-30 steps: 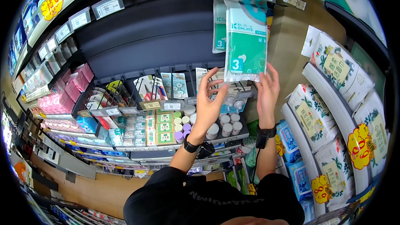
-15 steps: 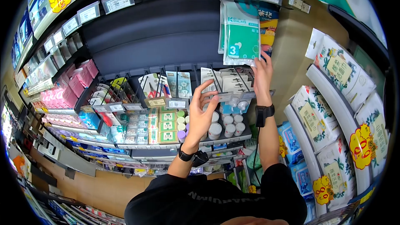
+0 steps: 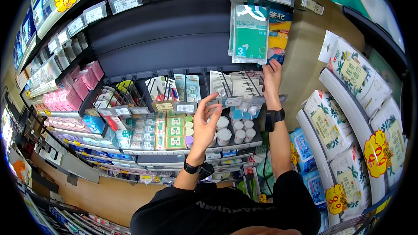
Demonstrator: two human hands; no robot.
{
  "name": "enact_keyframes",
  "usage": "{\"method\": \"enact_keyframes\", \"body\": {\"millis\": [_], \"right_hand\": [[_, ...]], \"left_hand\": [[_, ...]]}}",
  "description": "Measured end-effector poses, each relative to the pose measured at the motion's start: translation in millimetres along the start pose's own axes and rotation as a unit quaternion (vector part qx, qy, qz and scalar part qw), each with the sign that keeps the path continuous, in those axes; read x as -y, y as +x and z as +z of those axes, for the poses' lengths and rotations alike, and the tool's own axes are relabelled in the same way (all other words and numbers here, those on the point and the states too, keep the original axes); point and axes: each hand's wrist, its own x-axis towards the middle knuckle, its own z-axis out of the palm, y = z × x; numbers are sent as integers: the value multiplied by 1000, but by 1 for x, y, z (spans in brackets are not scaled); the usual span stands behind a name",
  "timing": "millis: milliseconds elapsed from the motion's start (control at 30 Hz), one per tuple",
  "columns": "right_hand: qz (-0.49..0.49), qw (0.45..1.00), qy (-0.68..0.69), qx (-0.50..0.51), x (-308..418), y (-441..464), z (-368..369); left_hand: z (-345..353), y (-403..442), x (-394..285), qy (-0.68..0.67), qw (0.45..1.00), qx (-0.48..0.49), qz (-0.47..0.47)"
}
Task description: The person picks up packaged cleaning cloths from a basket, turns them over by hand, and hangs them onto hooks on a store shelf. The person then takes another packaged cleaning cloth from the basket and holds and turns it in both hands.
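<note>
A teal-and-white package (image 3: 251,30) marked with a 3 hangs from a hook on the upper right of the dark shelf back. Behind it and to its right hangs a blue-and-yellow package (image 3: 278,32). My right hand (image 3: 273,78) reaches up to the lower edge of the blue-and-yellow package. Its fingers are extended, the tips at that edge; a grip on it cannot be made out. My left hand (image 3: 203,124) is raised lower down, before the hooks of small carded goods (image 3: 220,82). Its fingers are curved and apart, with nothing between them.
White lidded jars (image 3: 224,136) and boxed goods (image 3: 176,131) fill the shelf below. Metal hooks with price tags (image 3: 186,107) jut out near my left hand. White tissue packs (image 3: 348,72) stand on racks at right. Pink packs (image 3: 65,95) line the left shelf.
My right hand has shifted from the teal package's lower right edge to the blue-and-yellow package's bottom. The teal package has swung slightly left, exposing more yellow. My left hand has moved slightly left and down.
</note>
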Motion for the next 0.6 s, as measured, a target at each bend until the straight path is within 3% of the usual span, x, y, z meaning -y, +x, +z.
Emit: {"method": "enact_keyframes", "body": {"millis": [100, 300, 500, 600], "right_hand": [[-26, 997, -70, -13, 11, -22, -12], [12, 990, 82, 115, 77, -121, -31], [86, 962, 99, 241, 95, -213, -74], [100, 963, 77, 237, 101, -248, -95]], "left_hand": [[3, -10, -7, -2, 1000, 1, -23], [9, -33, -5, -10, 1000, 19, -22], [16, -82, -8, -55, 996, 48, -58], [15, -112, -9, -85, 991, 57, -90]]}}
